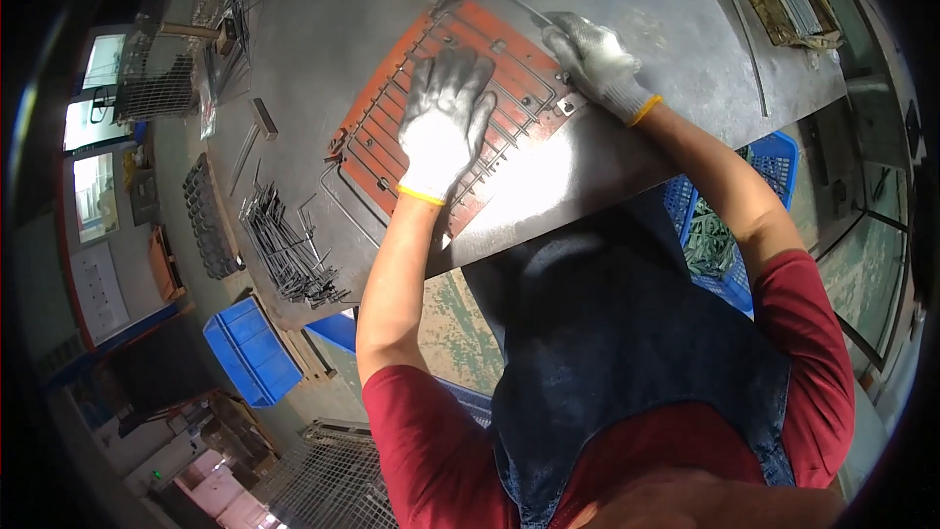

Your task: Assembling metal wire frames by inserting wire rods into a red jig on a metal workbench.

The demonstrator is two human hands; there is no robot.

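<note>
Basically, left hand (446,122) presses flat, fingers spread, on the wire rack (431,137) seated in the orange jig plate (509,59) on the steel table (636,0), right hand (597,59) curls over the plate's far corner; uneven pressure could likely spring wires from the slots.

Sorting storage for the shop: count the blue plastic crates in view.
2 clearly: one blue plastic crate on the floor lower left, one right of the grey metal workbench. More blue beneath may be others.

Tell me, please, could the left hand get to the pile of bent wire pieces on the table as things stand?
Probably yes: the left hand lies flat on the red plate, and only bare table lies between it and the wire pieces.
</note>
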